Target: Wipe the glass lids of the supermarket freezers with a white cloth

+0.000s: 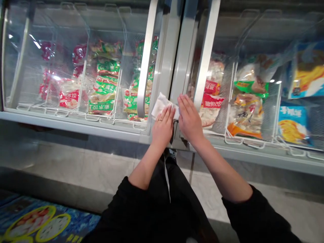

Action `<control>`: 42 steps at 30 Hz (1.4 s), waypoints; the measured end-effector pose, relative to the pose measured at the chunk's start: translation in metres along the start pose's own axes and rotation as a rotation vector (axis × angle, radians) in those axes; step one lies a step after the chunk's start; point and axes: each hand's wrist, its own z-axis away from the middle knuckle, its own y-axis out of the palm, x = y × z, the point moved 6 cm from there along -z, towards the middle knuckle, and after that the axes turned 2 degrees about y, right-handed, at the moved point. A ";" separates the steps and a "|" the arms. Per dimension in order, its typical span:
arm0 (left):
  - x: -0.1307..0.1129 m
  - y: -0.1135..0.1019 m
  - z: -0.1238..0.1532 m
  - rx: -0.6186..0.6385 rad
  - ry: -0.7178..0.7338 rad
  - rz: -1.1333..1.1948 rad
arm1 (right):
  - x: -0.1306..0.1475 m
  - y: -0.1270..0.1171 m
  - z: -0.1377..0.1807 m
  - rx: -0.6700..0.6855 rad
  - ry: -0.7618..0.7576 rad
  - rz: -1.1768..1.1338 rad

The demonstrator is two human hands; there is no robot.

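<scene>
My left hand (163, 128) holds a folded white cloth (160, 105) against the frame between two glass-topped freezers, its straight fingers pressed together over the cloth. A ring shows on one finger. Right beside it, my right hand (190, 120) lies with fingers stretched out, its inner edge near the cloth's right end on the neighbouring freezer's frame. Whether its fingers touch the cloth I cannot tell. A silver handle bar (146, 67) rises to the left of the cloth, and another handle bar (207, 50) stands just beyond my right fingertips.
Through the left glass lid show green and white food bags (104, 88) and red and white bags (69, 98). The right freezer holds an orange-edged bag (246, 116) and blue packets (293, 124). Wire dividers separate them. Behind lies tiled floor (101, 163) and a printed blue panel (78, 221).
</scene>
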 end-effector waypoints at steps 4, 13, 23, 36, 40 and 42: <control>-0.004 0.008 0.032 0.020 -0.041 0.025 | 0.007 0.017 0.062 0.009 0.008 -0.108; -0.058 0.045 0.109 0.068 -0.046 0.040 | -0.009 0.007 0.110 -0.222 0.053 -0.139; 0.022 0.026 0.140 -0.038 -0.221 -0.053 | 0.007 0.015 0.109 -0.161 -0.081 -0.116; 0.073 0.005 0.163 -0.163 -0.147 -0.156 | 0.036 0.064 -0.018 0.081 -0.025 -0.081; 0.090 -0.006 0.139 -0.232 -0.204 -0.124 | 0.032 0.077 -0.065 0.046 0.080 -0.054; 0.095 -0.011 0.122 -0.231 -0.201 -0.090 | 0.031 0.082 -0.077 0.009 0.128 -0.024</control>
